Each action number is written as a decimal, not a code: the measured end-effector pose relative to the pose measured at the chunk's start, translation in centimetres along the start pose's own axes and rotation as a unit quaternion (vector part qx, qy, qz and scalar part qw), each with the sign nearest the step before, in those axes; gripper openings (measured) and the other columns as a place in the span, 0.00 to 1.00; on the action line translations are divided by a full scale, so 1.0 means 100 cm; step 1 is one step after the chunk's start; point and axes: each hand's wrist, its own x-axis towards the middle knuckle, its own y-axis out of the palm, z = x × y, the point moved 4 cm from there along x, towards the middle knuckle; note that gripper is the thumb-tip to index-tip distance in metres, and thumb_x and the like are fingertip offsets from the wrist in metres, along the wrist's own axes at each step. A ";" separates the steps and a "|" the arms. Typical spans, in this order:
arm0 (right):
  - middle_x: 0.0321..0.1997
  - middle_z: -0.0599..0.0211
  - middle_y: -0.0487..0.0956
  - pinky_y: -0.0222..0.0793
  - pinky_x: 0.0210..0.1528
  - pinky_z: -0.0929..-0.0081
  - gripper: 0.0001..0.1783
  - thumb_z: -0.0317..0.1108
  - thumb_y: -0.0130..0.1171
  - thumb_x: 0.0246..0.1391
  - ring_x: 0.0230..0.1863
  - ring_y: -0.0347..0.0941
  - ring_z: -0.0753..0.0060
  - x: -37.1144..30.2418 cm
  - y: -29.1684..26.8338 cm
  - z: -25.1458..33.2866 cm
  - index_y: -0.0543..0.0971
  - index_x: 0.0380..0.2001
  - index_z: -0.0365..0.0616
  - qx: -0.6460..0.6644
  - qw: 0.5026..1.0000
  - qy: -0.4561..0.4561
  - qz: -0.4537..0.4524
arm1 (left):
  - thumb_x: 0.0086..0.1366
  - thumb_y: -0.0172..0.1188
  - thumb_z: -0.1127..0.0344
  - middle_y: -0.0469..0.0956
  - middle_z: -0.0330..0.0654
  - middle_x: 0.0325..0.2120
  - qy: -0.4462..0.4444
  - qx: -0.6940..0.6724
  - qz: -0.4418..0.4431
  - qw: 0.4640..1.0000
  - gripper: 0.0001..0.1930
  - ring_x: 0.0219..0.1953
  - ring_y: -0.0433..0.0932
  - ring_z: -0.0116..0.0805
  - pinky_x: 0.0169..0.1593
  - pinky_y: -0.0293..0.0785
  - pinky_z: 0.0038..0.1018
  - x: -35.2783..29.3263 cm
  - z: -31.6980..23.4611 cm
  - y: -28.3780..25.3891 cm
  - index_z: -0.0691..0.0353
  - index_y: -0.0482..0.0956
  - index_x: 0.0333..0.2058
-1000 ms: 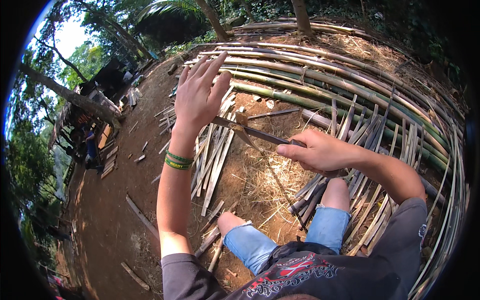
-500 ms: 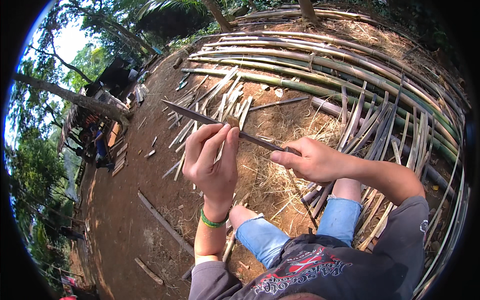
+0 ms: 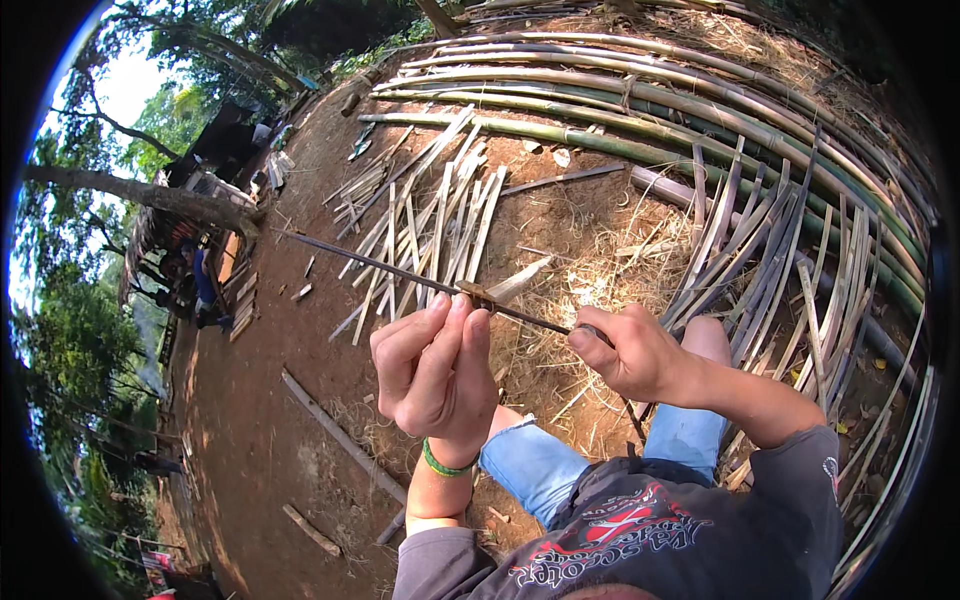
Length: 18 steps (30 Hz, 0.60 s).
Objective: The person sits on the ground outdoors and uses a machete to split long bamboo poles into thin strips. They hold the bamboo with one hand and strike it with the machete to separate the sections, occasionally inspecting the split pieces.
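A long, narrow-bladed knife is held out in front of me, its dark blade seen almost edge-on and its tip pointing to the far left. My right hand is wrapped around the handle, the thumb lying along it. My left hand, with a green band at the wrist, pinches its fingertips together at the middle of the blade. Between them is a small flat brown piece that lies against the blade; its material is unclear.
Split bamboo strips lie heaped ahead, and more strips lean at the right. Long bamboo poles stretch across the far side. Shavings cover the soil. A loose pole rests at the left; a person is far off.
The knife has turned from showing its flat side to nearly edge-on. Both hands have shifted slightly right and down, and the brown piece now shows as a thinner sliver.
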 end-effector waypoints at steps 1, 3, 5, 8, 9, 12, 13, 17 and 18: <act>0.15 0.49 0.68 0.64 0.27 0.59 0.29 0.52 0.45 0.65 0.19 0.70 0.54 0.000 0.001 -0.007 0.71 0.22 0.35 0.012 1.000 -0.008 -0.015 | 0.56 0.66 0.79 0.78 0.43 0.31 -0.011 -0.009 0.002 1.000 0.05 0.33 0.76 0.31 0.36 0.74 0.24 0.000 0.002 0.005 0.68 0.84 0.33; 0.13 0.53 0.66 0.62 0.25 0.62 0.27 0.50 0.43 0.66 0.17 0.64 0.60 0.002 0.004 -0.007 0.71 0.23 0.36 0.123 0.992 0.034 0.022 | 0.55 0.67 0.80 0.78 0.43 0.31 -0.022 -0.010 0.000 1.000 0.05 0.33 0.76 0.31 0.37 0.74 0.24 0.008 0.003 0.004 0.68 0.84 0.32; 0.13 0.55 0.65 0.61 0.25 0.64 0.27 0.50 0.43 0.66 0.17 0.61 0.62 -0.005 0.001 -0.005 0.71 0.23 0.36 0.173 0.979 0.093 0.053 | 0.63 0.61 0.71 0.79 0.46 0.35 0.001 -0.017 0.060 0.998 0.06 0.35 0.77 0.33 0.38 0.74 0.26 0.017 0.004 0.002 0.68 0.84 0.34; 0.13 0.51 0.67 0.61 0.25 0.58 0.26 0.49 0.45 0.65 0.18 0.66 0.51 -0.015 -0.014 0.000 0.72 0.24 0.35 0.065 0.996 0.056 0.007 | 0.71 0.47 0.56 0.80 0.51 0.40 0.089 -0.018 0.041 0.995 0.21 0.43 0.78 0.39 0.47 0.75 0.31 0.072 0.000 -0.008 0.70 0.82 0.42; 0.13 0.50 0.67 0.61 0.26 0.57 0.26 0.49 0.45 0.65 0.18 0.67 0.49 -0.017 -0.020 0.007 0.72 0.24 0.35 0.031 0.998 0.053 -0.006 | 0.73 0.41 0.49 0.80 0.51 0.42 0.156 -0.015 -0.046 0.987 0.28 0.46 0.78 0.42 0.52 0.74 0.33 0.102 -0.003 -0.015 0.71 0.80 0.46; 0.14 0.46 0.68 0.62 0.26 0.54 0.26 0.50 0.47 0.65 0.20 0.68 0.42 -0.020 -0.033 0.023 0.72 0.23 0.36 -0.027 0.998 0.044 -0.033 | 0.75 0.20 0.55 0.69 0.57 0.56 0.261 0.069 -0.047 0.962 0.32 0.61 0.67 0.48 0.68 0.55 0.42 0.174 -0.021 -0.043 0.74 0.65 0.58; 0.14 0.46 0.68 0.62 0.26 0.54 0.27 0.50 0.47 0.65 0.20 0.68 0.42 -0.021 -0.032 0.029 0.72 0.23 0.36 -0.022 0.999 0.032 -0.014 | 0.75 0.19 0.56 0.68 0.56 0.57 0.295 0.096 -0.061 0.949 0.31 0.62 0.65 0.47 0.69 0.53 0.42 0.190 -0.027 -0.055 0.73 0.63 0.60; 0.15 0.47 0.70 0.63 0.26 0.53 0.26 0.50 0.47 0.64 0.20 0.69 0.42 -0.026 -0.039 0.024 0.72 0.23 0.37 -0.061 0.996 0.060 0.023 | 0.74 0.24 0.51 0.62 0.45 0.64 0.150 0.130 0.089 0.976 0.28 0.68 0.54 0.44 0.71 0.42 0.43 0.143 0.023 0.029 0.57 0.62 0.63; 0.16 0.48 0.70 0.64 0.28 0.55 0.25 0.50 0.46 0.65 0.22 0.71 0.43 -0.028 -0.043 0.032 0.74 0.25 0.37 -0.073 0.993 0.067 0.056 | 0.73 0.27 0.48 0.59 0.42 0.66 0.111 0.140 0.157 0.971 0.28 0.70 0.50 0.44 0.71 0.38 0.43 0.121 0.049 0.046 0.51 0.62 0.64</act>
